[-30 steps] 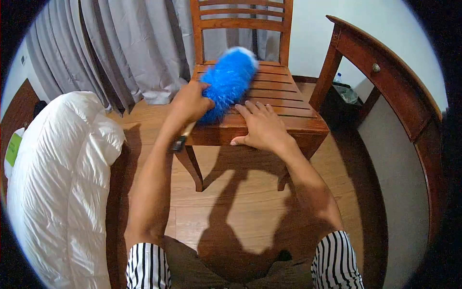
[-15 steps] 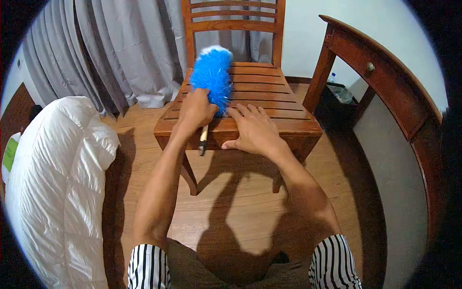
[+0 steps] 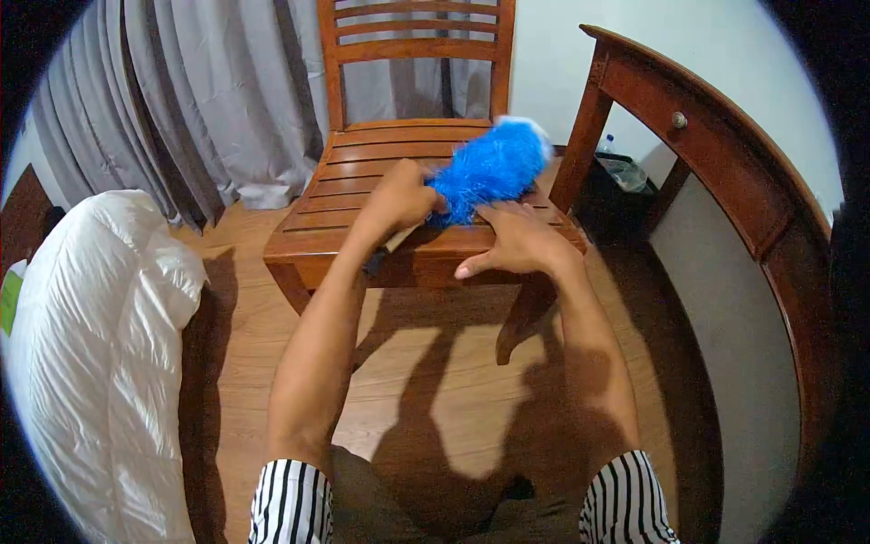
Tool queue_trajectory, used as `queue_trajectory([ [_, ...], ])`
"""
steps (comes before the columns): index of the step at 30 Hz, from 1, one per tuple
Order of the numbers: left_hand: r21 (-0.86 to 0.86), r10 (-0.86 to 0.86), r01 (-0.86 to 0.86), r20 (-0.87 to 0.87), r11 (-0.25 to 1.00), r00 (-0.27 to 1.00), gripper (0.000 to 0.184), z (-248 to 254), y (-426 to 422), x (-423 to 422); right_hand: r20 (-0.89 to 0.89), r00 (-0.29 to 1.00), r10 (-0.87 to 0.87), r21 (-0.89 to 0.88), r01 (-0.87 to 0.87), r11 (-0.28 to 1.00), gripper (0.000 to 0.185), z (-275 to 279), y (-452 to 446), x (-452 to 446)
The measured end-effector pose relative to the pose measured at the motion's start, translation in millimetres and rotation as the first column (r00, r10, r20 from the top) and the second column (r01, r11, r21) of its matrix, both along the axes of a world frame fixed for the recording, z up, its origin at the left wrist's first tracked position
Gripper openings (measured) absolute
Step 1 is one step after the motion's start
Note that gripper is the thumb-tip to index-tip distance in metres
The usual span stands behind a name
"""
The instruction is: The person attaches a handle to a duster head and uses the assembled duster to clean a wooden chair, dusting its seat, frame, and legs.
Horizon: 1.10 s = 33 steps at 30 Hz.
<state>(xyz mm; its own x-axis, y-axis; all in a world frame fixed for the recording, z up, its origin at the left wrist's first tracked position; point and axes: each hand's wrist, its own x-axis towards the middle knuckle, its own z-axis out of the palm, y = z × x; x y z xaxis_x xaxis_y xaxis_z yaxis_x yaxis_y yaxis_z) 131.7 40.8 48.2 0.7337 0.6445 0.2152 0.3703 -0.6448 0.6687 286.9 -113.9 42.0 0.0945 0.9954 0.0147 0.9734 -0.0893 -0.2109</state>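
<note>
My left hand (image 3: 400, 198) is wrapped round the handle of a blue duster (image 3: 497, 165) with a white tip, which slants to the right across the seat of a wooden chair (image 3: 349, 172). The handle's end sticks out below my fist, over the seat's front edge. My right hand (image 3: 526, 240) rests on the front right part of the seat, thumb apart at the front edge. Its fingertips are partly hidden beside and under the duster's blue fibres.
A wooden desk (image 3: 634, 84) with a round knob stands at the right, a black bin (image 3: 616, 195) with a plastic liner beneath it. Grey curtains (image 3: 217, 100) hang behind. A white duvet (image 3: 100, 363) bulges at the left, above the wooden floor (image 3: 263, 372).
The duster swung left to lie nearly upright in view, then swept right with my left hand. My right hand has shifted right along the seat's front. The chair sits further left in view.
</note>
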Motion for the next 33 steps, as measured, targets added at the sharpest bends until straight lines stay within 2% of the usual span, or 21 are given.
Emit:
queue_trajectory([
  [1, 0.040, 0.077, -0.078, 0.014, 0.996, 0.997, 0.019, -4.7, -5.4, 6.6, 0.040, 0.999, -0.014, 0.065, 0.011, 0.998, 0.116, -9.2, -3.7, 1.9],
  [2, 0.162, 0.151, -0.152, 0.015, 0.975, 0.988, 0.021, -13.3, -6.8, 12.5, 0.080, 0.996, -0.030, 0.126, 0.019, 0.992, 0.118, -16.1, -5.0, 5.2],
  [4, 0.393, 0.292, -0.286, 0.045, 0.874, 0.955, 0.027, -30.9, -9.4, 26.7, 0.067, 0.997, -0.029, 0.128, 0.020, 0.992, 0.121, -23.5, -2.6, 8.1],
  [5, 0.350, 0.282, -0.277, 0.038, 0.895, 0.959, 0.027, -36.2, -6.2, 31.5, 0.060, 0.998, -0.029, 0.130, 0.021, 0.991, 0.123, -27.0, -2.0, 11.2],
  [7, 0.208, 0.068, -0.049, -0.088, 0.977, 0.994, 0.029, -19.7, -0.4, 21.1, 0.026, 0.999, -0.032, 0.083, 0.030, 0.996, 0.125, -24.6, -1.4, 10.7],
  [9, 0.096, -0.184, 0.198, -0.137, 0.975, 0.973, 0.031, -4.1, 5.4, 8.5, -0.002, 1.000, -0.029, 0.026, 0.030, 0.999, 0.127, -18.4, -2.1, 9.1],
  [11, 0.048, -0.071, 0.078, -0.139, 0.996, 0.988, 0.031, 2.1, 3.1, 1.4, -0.019, 1.000, -0.019, -0.047, 0.018, 0.999, 0.128, -10.7, -2.9, 6.4],
  [12, 0.023, -0.015, 0.018, -0.143, 1.000, 0.990, 0.031, 6.1, -0.2, -0.4, 0.009, 1.000, -0.016, -0.004, 0.016, 1.000, 0.127, -12.9, -4.0, 6.5],
  [14, 0.223, 0.144, -0.112, -0.130, 0.968, 0.981, 0.033, 2.6, 5.3, -0.2, 0.063, 0.998, -0.023, 0.084, 0.017, 0.996, 0.127, -19.9, -7.0, 5.0],
  [16, 0.461, 0.271, -0.216, -0.056, 0.861, 0.961, 0.031, -15.6, 21.2, -2.2, 0.067, 0.997, -0.046, 0.074, 0.041, 0.996, 0.126, -19.1, -6.9, 2.5],
  [19, 0.432, 0.080, -0.015, -0.131, 0.902, 0.988, 0.031, -14.2, 18.6, -19.0, 0.058, 0.997, -0.046, 0.062, 0.043, 0.997, 0.126, -18.2, -7.3, 2.0],
  [22, 0.095, -0.164, 0.199, -0.292, 0.975, 0.942, 0.036, 18.5, 3.0, -35.7, 0.009, 1.000, -0.026, 0.031, 0.025, 0.999, 0.127, -11.4, -10.2, 1.3],
  [23, 0.070, -0.222, 0.248, -0.261, 0.966, 0.940, 0.037, 29.0, -6.8, -44.0, -0.011, 1.000, -0.013, 0.018, 0.013, 1.000, 0.128, -8.2, -10.3, 1.3],
  [26, 0.155, -0.033, 0.068, -0.217, 0.986, 0.976, 0.030, 21.8, 14.3, -55.7, 0.017, 1.000, -0.004, 0.000, 0.004, 1.000, 0.130, -10.7, -7.4, 4.8],
  [29, 0.280, 0.304, -0.233, -0.246, 0.931, 0.920, 0.030, 18.1, 32.9, -87.1, 0.009, 1.000, 0.001, -0.015, -0.001, 1.000, 0.132, -9.0, -7.5, 2.7],
  [32, 0.328, 0.460, -0.376, -0.235, 0.867, 0.857, 0.030, 14.5, 42.8, -119.3, 0.012, 1.000, 0.012, -0.008, -0.012, 1.000, 0.133, -9.7, -11.2, 4.1],
  [33, 0.312, 0.452, -0.375, -0.227, 0.873, 0.863, 0.029, 12.6, 42.8, -128.0, 0.000, 1.000, 0.020, -0.008, -0.020, 1.000, 0.134, -14.9, -11.0, 6.5],
])
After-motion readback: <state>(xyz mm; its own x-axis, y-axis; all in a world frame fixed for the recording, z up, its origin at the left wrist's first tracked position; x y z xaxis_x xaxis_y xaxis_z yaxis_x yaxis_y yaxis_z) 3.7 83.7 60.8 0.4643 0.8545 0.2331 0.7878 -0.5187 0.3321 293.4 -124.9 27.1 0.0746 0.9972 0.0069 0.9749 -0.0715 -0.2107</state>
